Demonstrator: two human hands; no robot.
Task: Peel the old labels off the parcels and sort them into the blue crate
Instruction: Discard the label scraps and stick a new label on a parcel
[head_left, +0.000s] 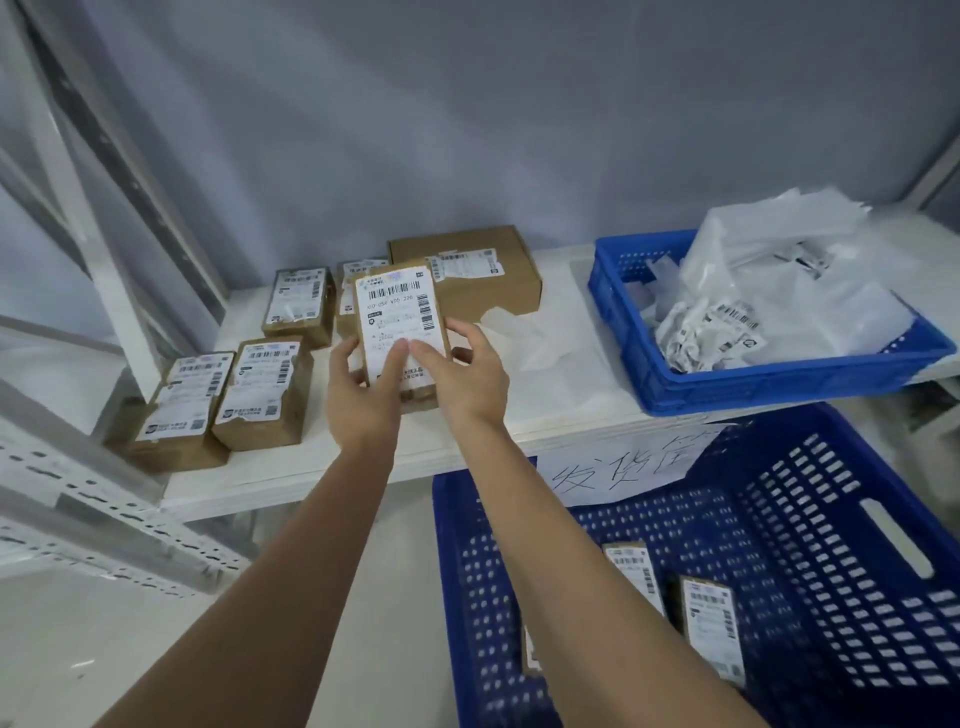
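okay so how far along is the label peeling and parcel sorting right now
Done: at least two parcels lie in the big blue crate, and crumpled peeled labels sit in the smaller blue basket. In hand: the left hand and right hand hold one parcel, its label still on. Left: about five more labelled boxes on the shelf, including a larger one.
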